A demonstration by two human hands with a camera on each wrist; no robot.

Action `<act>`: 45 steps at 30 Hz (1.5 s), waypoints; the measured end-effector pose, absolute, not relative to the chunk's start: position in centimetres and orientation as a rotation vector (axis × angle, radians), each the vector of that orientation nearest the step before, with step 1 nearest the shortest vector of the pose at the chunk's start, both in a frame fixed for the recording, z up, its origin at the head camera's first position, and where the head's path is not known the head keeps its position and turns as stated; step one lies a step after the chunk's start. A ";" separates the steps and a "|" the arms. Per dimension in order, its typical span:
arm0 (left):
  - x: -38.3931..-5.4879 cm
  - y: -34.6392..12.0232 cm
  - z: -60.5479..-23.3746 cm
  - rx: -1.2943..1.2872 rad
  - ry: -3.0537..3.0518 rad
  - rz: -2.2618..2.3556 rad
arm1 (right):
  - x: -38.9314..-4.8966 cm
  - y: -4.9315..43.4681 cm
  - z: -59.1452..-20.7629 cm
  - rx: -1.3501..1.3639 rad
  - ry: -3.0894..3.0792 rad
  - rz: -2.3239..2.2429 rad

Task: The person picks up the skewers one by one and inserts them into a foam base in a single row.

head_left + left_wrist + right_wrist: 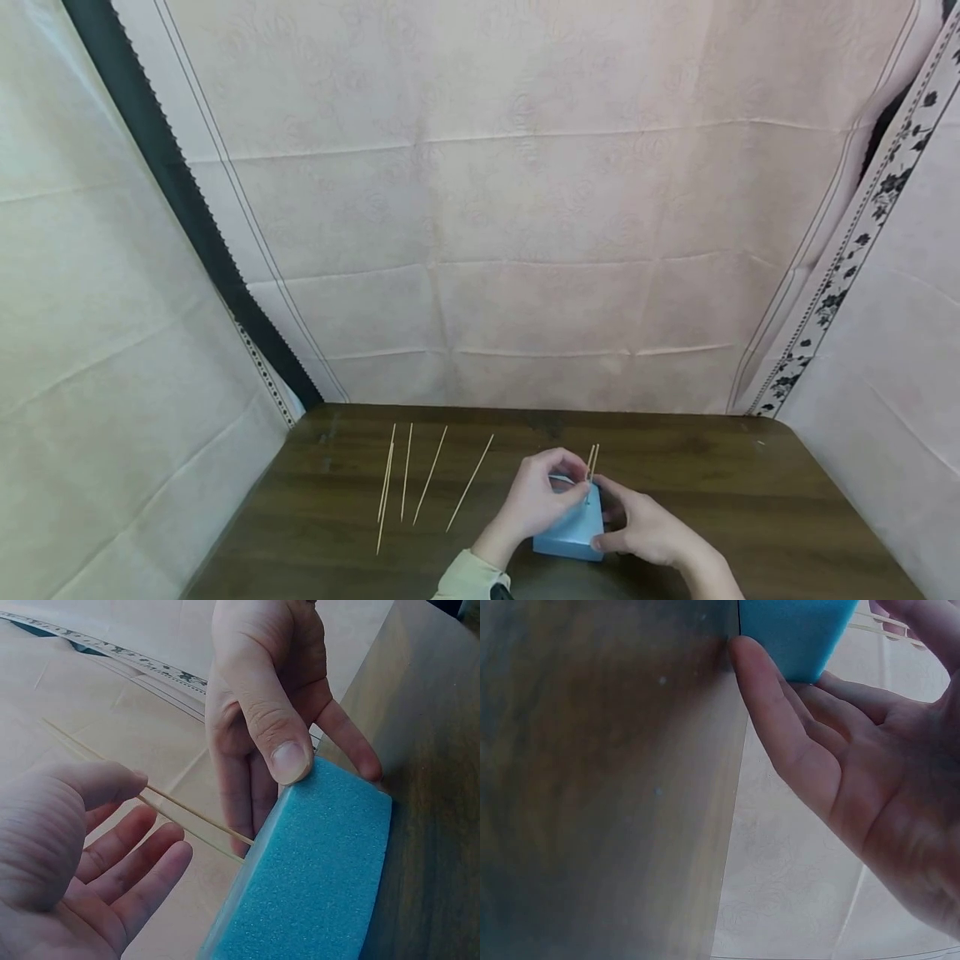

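A light blue foam block (567,546) sits on the table near its front edge. Two thin wooden sticks (593,461) rise close together from its top; in the left wrist view their lower ends meet the foam. My left hand (542,498) pinches at these sticks between thumb and index finger, its other fingers loosely curved. Whether it holds one stick or both, I cannot tell. My right hand (648,527) grips the block from the right, thumb on its near edge. In the right wrist view, its fingers (769,705) reach along the block's side, the little finger at the table surface.
Several more wooden sticks (429,477) lie spread out on the dark wooden table (315,533), left of the block. Two at the far left cross or touch. Pale cloth (525,208) hangs behind the table and on both sides.
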State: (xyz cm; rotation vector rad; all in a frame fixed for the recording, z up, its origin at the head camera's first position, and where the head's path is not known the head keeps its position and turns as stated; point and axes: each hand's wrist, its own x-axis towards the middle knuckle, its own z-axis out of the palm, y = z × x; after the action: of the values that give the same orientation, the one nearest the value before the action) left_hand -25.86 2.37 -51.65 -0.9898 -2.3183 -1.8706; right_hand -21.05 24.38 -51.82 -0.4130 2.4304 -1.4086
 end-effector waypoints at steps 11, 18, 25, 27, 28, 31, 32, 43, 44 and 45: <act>-25.2 0.3 -51.8 -0.846 -2.381 -1.913 | -20.6 24.0 -52.5 -0.371 2.420 -1.393; -26.2 -5.1 -51.8 -0.706 -2.490 -1.847 | -20.7 23.8 -52.5 -0.301 2.395 -1.375; -27.0 -12.7 -52.6 -0.746 -2.609 -1.755 | -21.0 23.7 -52.4 -0.280 2.406 -1.367; -27.2 -15.0 -52.9 -0.725 -2.633 -1.702 | -21.1 23.6 -52.3 -0.279 2.415 -1.357; -27.4 -16.1 -53.0 -0.701 -2.636 -1.686 | -21.1 23.6 -52.2 -0.277 2.421 -1.351; -27.9 -19.1 -53.0 -0.598 -2.633 -1.676 | -21.1 23.6 -52.0 -0.280 2.428 -1.351; -28.1 -20.0 -53.0 -0.551 -2.630 -1.677 | -21.1 23.6 -52.0 -0.281 2.429 -1.352; -30.3 -26.0 -53.3 -0.186 -2.560 -1.897 | -21.4 23.9 -51.6 -0.254 2.465 -1.355; -30.5 -26.3 -53.5 -0.152 -2.549 -1.927 | -21.4 24.0 -51.6 -0.254 2.466 -1.353; -30.8 -26.5 -53.7 -0.117 -2.541 -1.947 | -21.4 24.0 -51.7 -0.252 2.467 -1.352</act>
State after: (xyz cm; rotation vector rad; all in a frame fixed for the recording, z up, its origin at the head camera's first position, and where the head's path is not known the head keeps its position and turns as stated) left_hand -30.77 -26.51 -53.69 -0.1170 -2.5406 -1.9467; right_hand -21.44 24.00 -51.66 -0.2522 2.4667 -1.3524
